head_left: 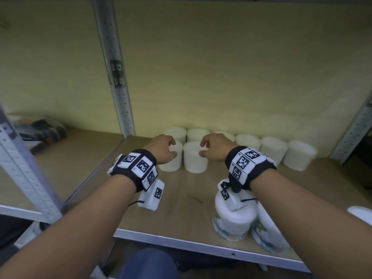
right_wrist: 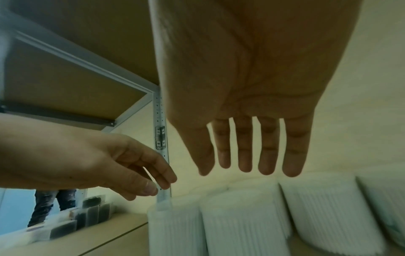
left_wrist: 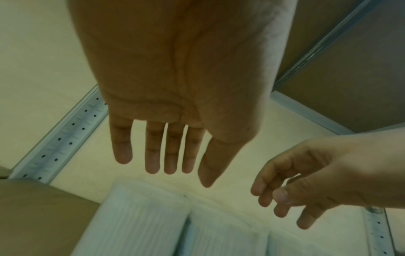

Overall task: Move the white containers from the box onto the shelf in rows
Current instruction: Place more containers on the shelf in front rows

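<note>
Several white ribbed containers (head_left: 273,149) stand in a row along the back of the wooden shelf (head_left: 181,198). Two more (head_left: 195,158) stand side by side in front of the row's left end. My left hand (head_left: 165,148) hovers over the left one of the pair (head_left: 171,162), and my right hand (head_left: 209,149) over the right one. Both hands hold nothing. In the left wrist view the left hand's fingers (left_wrist: 153,155) hang straight above the containers (left_wrist: 136,221). In the right wrist view the right hand's fingers (right_wrist: 245,155) hang straight above the containers (right_wrist: 241,221).
Two white tubs with printed labels (head_left: 234,220) stand near the shelf's front edge at the right. A perforated metal upright (head_left: 116,77) rises at the back left. Dark packages (head_left: 40,129) lie on the neighbouring shelf. A person's legs (right_wrist: 50,204) show beyond it.
</note>
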The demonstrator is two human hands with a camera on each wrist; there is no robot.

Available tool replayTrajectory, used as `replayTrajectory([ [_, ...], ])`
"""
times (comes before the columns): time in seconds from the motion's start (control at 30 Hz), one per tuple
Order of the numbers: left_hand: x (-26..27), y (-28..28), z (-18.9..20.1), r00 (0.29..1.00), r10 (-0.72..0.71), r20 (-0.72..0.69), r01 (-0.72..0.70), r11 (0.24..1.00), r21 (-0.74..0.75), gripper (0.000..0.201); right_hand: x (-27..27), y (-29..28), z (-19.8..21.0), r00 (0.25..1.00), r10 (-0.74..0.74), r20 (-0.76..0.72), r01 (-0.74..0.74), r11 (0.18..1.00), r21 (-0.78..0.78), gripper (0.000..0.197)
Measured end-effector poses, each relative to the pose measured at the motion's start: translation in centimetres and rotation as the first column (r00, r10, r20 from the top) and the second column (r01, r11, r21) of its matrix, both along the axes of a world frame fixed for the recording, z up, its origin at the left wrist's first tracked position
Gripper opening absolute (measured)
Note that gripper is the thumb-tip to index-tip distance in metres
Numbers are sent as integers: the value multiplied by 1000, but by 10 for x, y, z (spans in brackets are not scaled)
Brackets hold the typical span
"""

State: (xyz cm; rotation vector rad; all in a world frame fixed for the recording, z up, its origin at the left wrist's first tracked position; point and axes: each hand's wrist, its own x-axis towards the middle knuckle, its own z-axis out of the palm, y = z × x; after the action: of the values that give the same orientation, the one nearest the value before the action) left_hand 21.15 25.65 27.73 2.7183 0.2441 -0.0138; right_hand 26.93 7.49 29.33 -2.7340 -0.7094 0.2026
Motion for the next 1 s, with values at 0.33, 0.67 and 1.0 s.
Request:
replayTrajectory([
  [0.33, 46, 12, -14, 998, 17, -55, -13, 997, 73, 55, 45, 35, -10, 999, -10, -31, 3, 975, -222, 53],
  [0.67, 58, 17, -26, 998, 8, -69, 1, 991, 131, 56, 63, 52, -16, 999, -3, -50, -15, 935, -355, 65],
  [1.0, 59, 19, -29, 998, 6, -63, 2, 991, 135, 55, 65, 51, -20, 1000, 11, -19, -18, 929, -370, 63],
])
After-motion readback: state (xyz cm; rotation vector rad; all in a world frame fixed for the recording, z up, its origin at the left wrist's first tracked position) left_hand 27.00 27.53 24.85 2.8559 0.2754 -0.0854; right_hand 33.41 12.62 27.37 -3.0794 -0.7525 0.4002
